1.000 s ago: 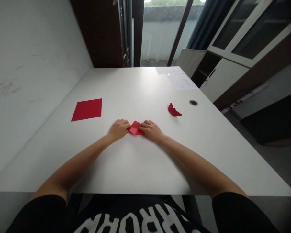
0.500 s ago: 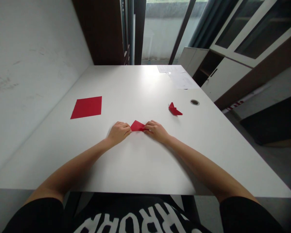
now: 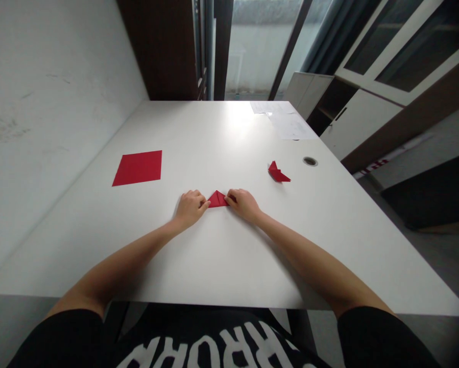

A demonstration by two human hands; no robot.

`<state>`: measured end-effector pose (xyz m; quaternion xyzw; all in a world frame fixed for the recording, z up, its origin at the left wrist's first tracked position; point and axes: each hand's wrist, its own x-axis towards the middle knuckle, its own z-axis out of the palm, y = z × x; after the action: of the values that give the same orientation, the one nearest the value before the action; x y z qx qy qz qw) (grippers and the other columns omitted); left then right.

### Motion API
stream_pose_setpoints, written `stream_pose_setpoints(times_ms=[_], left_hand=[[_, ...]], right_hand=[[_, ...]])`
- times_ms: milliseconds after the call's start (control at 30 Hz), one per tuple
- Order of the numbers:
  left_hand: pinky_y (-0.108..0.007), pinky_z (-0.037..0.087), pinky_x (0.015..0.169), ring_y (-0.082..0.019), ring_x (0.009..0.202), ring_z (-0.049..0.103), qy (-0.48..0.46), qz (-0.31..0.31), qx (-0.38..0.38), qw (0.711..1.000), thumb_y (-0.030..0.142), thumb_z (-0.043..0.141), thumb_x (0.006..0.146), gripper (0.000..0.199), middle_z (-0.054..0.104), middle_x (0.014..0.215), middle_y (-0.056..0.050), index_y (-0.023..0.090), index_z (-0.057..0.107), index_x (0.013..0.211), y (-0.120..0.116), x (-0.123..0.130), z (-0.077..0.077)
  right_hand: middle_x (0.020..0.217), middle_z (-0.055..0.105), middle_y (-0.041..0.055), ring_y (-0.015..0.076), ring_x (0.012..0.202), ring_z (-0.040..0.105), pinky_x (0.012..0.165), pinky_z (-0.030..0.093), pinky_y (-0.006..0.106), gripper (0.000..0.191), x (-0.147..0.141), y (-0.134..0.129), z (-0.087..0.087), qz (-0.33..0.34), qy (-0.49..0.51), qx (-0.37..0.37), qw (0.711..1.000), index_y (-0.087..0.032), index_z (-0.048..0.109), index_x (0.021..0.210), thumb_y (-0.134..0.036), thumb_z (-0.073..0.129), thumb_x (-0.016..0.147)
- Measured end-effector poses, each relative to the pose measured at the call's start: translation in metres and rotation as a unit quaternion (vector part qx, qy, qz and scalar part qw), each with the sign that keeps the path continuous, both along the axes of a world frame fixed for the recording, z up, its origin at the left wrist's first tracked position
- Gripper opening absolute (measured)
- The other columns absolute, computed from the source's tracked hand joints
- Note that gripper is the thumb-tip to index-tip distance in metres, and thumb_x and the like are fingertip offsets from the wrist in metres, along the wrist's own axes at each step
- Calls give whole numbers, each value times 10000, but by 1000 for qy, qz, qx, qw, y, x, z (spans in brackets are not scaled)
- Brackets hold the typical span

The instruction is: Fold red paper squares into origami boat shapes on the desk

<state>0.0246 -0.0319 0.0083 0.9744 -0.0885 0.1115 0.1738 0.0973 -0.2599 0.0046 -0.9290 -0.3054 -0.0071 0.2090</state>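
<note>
1. Folded red paper (image 3: 217, 201) lies, in the head view, on the white table (image 3: 214, 260) between the two hands, a triangle with its peak to the far side and its long edge toward the person.
2. The left hand (image 3: 191, 208) pinches the left corner, fingers drawn close together.
3. The right hand (image 3: 244, 204) grips the right corner, fingers bent narrow over it.
4. Farther off to the left lies a flat red sheet (image 3: 138, 168).
5. Farther off to the right, a pointed red piece (image 3: 278, 174) rests near a round hole (image 3: 310, 161).
</note>
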Motion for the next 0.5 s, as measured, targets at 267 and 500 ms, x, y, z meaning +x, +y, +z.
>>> stream_pose_setpoints(times_ms=[267, 500], left_hand=[[-385, 396, 789, -228, 883, 600, 8, 9, 48, 999, 353, 535, 1001, 284, 669, 900, -69, 208, 647, 783, -4, 1, -3], [-379, 387, 788, -231, 889, 614, 7, 16, 77, 997, 354, 518, 1010, 275, 683, 912, -76, 203, 647, 819, -6, 1, -5]], right_hand=[[1029, 693, 110, 237, 932, 605, 827, 396, 323, 201, -13, 8, -1, -43, -51, -83, 994, -195, 648, 1021, -281, 466, 1025], [1041, 720, 108, 246, 967, 624, 831, 385, 339, 235, -9, 10, -1, -37, -46, -109, 992, -198, 631, 1031, -300, 421, 1056]])
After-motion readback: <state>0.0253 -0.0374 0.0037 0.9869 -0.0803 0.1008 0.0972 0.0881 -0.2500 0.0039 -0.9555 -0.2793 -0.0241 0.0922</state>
